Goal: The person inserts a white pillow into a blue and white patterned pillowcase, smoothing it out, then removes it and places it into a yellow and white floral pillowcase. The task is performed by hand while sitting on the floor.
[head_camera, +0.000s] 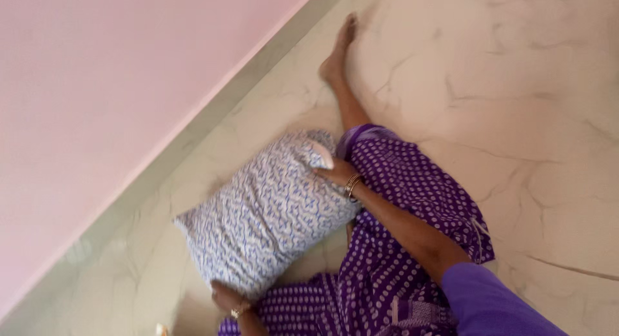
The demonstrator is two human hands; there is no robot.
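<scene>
Soft white pillow with blue squiggle print (267,210) rests on my lap and marble floor (516,85), long axis from 7 to 1 o'clock. Right hand (335,173) grips 1 o'clock corner, fingers closed on cloth. Left hand (227,297) clasps 7 o'clock end. Both touching; neither nearer.

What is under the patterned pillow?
The pillow lies partly on the purple dotted garment over the person's leg, partly over the marble floor. Whatever lies directly beneath is covered.

Pillow (267,210) on lap — between hands; wall (116,85) left, floor (516,85) right.
</scene>
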